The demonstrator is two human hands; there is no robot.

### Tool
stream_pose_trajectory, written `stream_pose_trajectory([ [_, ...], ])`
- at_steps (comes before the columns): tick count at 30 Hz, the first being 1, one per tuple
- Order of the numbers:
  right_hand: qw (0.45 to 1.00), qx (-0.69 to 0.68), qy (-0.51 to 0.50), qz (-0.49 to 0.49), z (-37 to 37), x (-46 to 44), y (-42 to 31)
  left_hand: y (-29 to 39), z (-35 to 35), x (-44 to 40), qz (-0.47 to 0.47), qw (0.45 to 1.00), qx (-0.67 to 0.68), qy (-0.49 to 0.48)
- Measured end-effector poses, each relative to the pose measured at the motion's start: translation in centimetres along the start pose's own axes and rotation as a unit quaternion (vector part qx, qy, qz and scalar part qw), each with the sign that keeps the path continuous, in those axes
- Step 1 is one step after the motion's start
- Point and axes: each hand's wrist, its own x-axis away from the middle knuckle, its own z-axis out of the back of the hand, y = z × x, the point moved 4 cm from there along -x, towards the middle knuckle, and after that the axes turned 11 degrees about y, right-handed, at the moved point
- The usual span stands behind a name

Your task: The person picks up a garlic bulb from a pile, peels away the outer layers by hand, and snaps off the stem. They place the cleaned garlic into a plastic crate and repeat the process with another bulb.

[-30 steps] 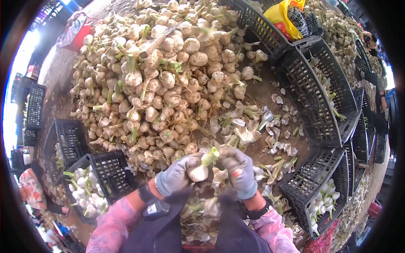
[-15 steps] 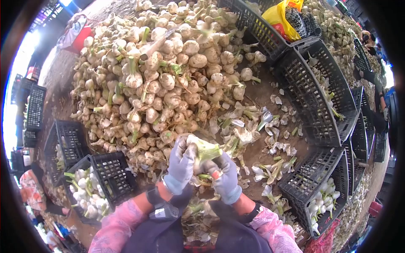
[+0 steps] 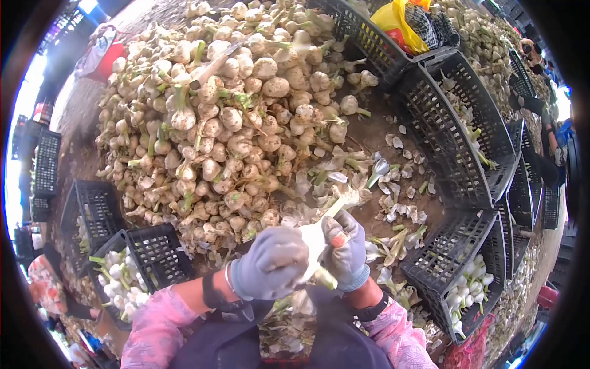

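Note:
A white garlic bulb (image 3: 314, 242) with a pale green stem pointing up and away is between my two gloved hands. My right hand (image 3: 346, 251) is closed around its right side, an orange-red patch showing on one finger of the glove. Against the bulb's left side, my left hand (image 3: 269, 263) is curled into a fist. What its fingers hold, if anything, is hidden. Beyond the hands rises a big heap of unpeeled, soil-stained garlic (image 3: 233, 141). Loose garlic skins (image 3: 393, 212) lie on the ground to the right, and more skins lie between my legs.
A black crate (image 3: 120, 277) of peeled garlic stands at left, another crate (image 3: 439, 270) of it at right. More black crates (image 3: 445, 135) line the right side, with a yellow bag (image 3: 399, 24) on top. A red bucket (image 3: 110, 61) stands far left. Other people are at the edges.
The bulb has turned, its stem now pointing up and away, and looks whiter. My left hand has gone from gripping the stem end to a fist lower down. The view has shifted slightly.

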Motion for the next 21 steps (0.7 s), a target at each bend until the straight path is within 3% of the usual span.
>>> stream_pose_trajectory([
  [3, 0.99, -0.137, 0.044, -0.003, 0.9, -1.2, 0.1, 0.6, -2.2, 2.0, -0.036, 0.991, 0.004, -0.131],
  [5, 0.985, -0.152, 0.068, -0.033, 1.2, -1.3, 0.4, -1.4, -3.0, 3.5, 0.066, 0.974, -0.053, -0.212],
  [8, 0.979, -0.187, 0.036, -0.077, 2.9, -2.3, 4.3, -2.9, -3.1, 5.0, 0.095, 0.934, -0.133, -0.317],
  [11, 0.929, -0.314, 0.056, -0.186, 3.0, -2.3, 5.2, -4.5, -2.9, 6.5, 0.221, 0.845, -0.172, -0.457],
  [12, 0.899, -0.347, 0.074, -0.255, 3.9, -2.5, 6.3, -5.2, -2.7, 7.6, 0.254, 0.826, -0.179, -0.471],
  [15, 0.866, -0.441, 0.02, -0.235, 6.6, -2.8, 7.0, -5.8, -2.3, 8.7, 0.303, 0.744, -0.206, -0.559],
  [17, 0.841, -0.466, 0.071, -0.264, 8.7, -2.0, 5.1, -5.2, -2.7, 9.6, 0.267, 0.766, -0.17, -0.56],
  [18, 0.864, -0.483, 0.026, -0.143, 9.2, -1.4, 1.8, -4.9, -3.0, 9.8, 0.259, 0.777, -0.143, -0.555],
  [20, 0.806, -0.537, -0.248, 0.021, 10.2, 0.3, -5.1, -4.0, -2.9, 8.6, 0.287, 0.778, -0.096, -0.551],
  [21, 0.847, -0.467, -0.247, 0.057, 10.4, -0.4, -6.3, -3.8, -3.4, 8.8, 0.282, 0.789, -0.083, -0.54],
])
